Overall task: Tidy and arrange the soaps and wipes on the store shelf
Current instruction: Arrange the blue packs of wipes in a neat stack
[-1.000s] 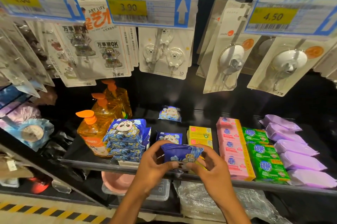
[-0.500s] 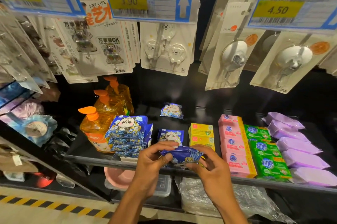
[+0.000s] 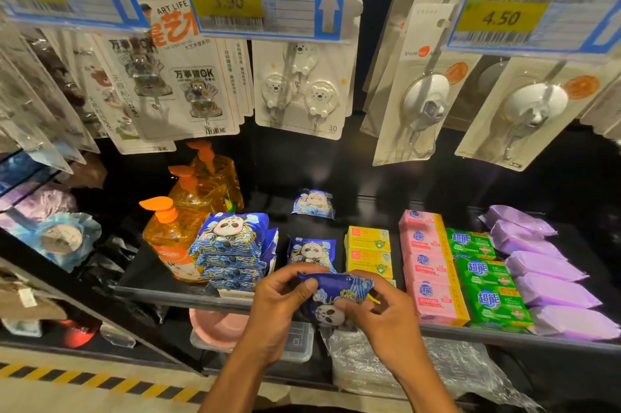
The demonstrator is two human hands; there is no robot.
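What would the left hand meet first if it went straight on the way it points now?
The left hand, pinching the held wipes pack, points up and right into the shelf. It would likely meet the panda pack just behind first, though depth is unclear.

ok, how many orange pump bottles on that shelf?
3, in a row at the left end of the shelf: front bottle beside the wipes stack, middle bottle behind it, rear bottle furthest back. Others may be hidden behind them.

shop, price tags (image 3: 262,1), stocked shelf (image 3: 188,291)
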